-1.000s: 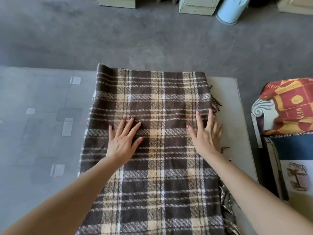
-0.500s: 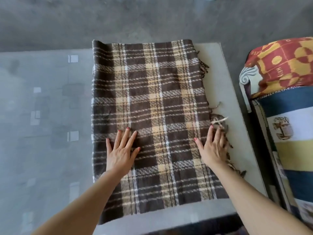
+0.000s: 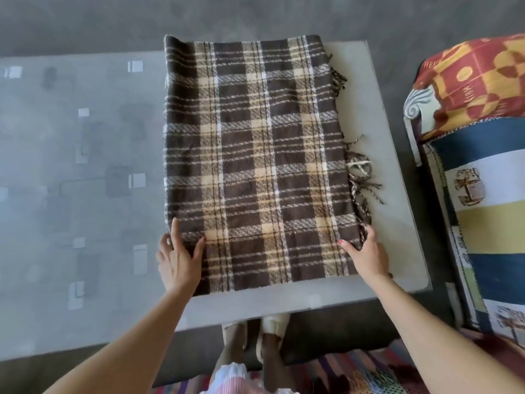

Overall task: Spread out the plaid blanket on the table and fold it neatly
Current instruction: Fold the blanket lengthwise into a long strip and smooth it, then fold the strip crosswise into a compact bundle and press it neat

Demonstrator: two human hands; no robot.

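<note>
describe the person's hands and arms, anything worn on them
Both forearms are bare up to the frame edge: no sleeves, watch or bracelets show. The left hand and right hand wear no rings or gloves that can be seen. The fingernails that show are painted reddish pink, clearest on each thumb. Fingers are slender with short nails.

Plaid blanket [image 3: 255,163], brown with cream and white stripes, lying flat in a folded, upright rectangle on the grey table [image 3: 392,251], toward its right end. Twisted fringe tassels spill from the right edge onto the table. Near edge lies short of the table's front rim; far edge reaches the back rim.
</note>
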